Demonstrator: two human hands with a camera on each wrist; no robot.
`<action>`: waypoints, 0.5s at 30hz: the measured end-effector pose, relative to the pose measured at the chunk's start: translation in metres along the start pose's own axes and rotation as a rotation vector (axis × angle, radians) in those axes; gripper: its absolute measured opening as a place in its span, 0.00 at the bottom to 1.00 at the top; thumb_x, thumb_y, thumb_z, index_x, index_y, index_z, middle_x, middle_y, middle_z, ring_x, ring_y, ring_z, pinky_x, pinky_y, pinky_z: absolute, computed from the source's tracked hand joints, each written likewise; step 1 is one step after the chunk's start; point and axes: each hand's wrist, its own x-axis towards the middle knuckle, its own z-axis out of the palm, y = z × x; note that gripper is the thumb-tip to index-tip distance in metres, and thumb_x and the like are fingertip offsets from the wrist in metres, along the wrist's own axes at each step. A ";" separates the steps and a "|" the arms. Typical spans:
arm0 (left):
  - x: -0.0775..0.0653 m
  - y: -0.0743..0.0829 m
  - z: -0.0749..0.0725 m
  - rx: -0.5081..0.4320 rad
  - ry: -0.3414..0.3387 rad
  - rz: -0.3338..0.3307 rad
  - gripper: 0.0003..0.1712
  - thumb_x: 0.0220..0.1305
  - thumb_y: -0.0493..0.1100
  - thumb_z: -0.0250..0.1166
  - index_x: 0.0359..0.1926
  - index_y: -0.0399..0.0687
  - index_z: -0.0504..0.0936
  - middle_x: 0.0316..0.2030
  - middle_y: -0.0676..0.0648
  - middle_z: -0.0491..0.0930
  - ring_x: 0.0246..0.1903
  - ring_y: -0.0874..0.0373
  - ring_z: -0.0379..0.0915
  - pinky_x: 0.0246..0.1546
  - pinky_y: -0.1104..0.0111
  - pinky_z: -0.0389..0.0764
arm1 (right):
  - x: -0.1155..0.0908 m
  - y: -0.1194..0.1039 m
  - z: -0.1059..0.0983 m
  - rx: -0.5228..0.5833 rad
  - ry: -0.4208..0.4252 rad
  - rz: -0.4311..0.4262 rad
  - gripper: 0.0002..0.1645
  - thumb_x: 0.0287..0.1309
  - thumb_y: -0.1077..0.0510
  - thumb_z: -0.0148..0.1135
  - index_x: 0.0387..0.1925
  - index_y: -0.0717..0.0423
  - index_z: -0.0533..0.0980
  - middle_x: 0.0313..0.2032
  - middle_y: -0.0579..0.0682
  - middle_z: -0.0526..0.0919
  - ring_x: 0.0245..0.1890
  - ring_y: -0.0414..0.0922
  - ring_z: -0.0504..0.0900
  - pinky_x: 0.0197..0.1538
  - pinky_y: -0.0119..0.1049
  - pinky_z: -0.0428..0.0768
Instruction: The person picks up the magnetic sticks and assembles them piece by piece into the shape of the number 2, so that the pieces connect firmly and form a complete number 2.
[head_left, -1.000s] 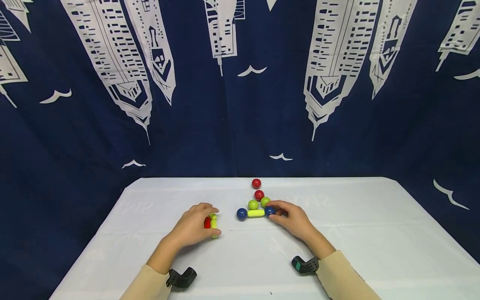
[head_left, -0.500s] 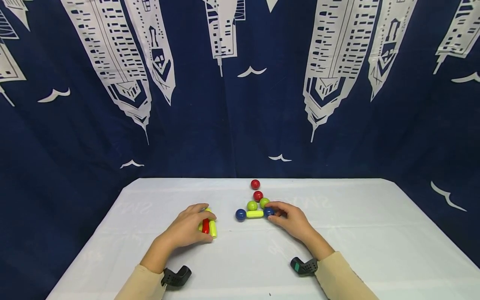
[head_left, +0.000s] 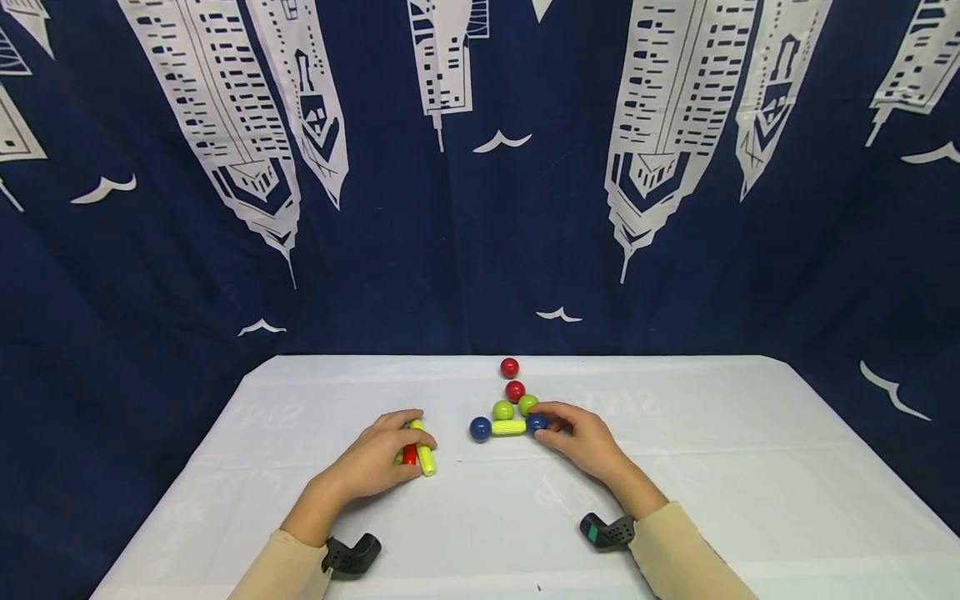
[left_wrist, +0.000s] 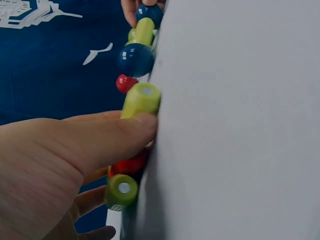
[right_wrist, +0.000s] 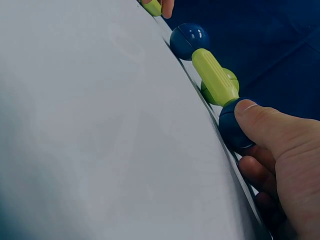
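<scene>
My left hand (head_left: pixel 367 458) pinches a yellow magnetic rod (head_left: pixel 426 460) between thumb and fingers, low over the table. Beside that rod, partly hidden under the same hand, lie a red rod (left_wrist: pixel 129 165) and a second yellow rod (left_wrist: pixel 122 192) with a silvery disc in its end. My right hand (head_left: pixel 585 437) grips a blue ball (right_wrist: pixel 234 125) with thumb and fingers. From this ball a ridged yellow rod (right_wrist: pixel 215 75) runs left to another blue ball (right_wrist: pixel 190 41), forming a dumbbell shape. Two green balls (head_left: pixel 503 410) (head_left: pixel 528 404) sit just behind it.
Two red balls (head_left: pixel 514 391) (head_left: pixel 509 367) stand farther back, toward the far edge of the white table (head_left: pixel 675 483). A dark blue cloth (head_left: pixel 450 250) with white building prints hangs behind the table. Each wrist carries a black camera mount (head_left: pixel 352 555).
My left hand has shifted slightly left with the rods, and its front yellow rod now slants away from the red one. The right hand keeps its grip on the blue ball.
</scene>
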 end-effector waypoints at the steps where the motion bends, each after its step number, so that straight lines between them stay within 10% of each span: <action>1: 0.000 0.000 0.001 -0.001 0.005 0.012 0.16 0.56 0.42 0.74 0.47 0.59 0.86 0.68 0.41 0.71 0.67 0.40 0.65 0.66 0.42 0.67 | 0.000 0.000 0.000 0.000 -0.001 -0.001 0.21 0.58 0.55 0.72 0.54 0.43 0.81 0.47 0.44 0.87 0.38 0.38 0.77 0.46 0.34 0.77; 15: 0.002 0.005 0.006 -0.009 0.078 0.017 0.10 0.57 0.41 0.74 0.40 0.58 0.87 0.64 0.45 0.76 0.68 0.44 0.65 0.70 0.41 0.60 | -0.001 0.000 -0.001 -0.005 -0.006 -0.003 0.21 0.58 0.54 0.71 0.54 0.42 0.81 0.47 0.43 0.86 0.38 0.38 0.77 0.46 0.34 0.77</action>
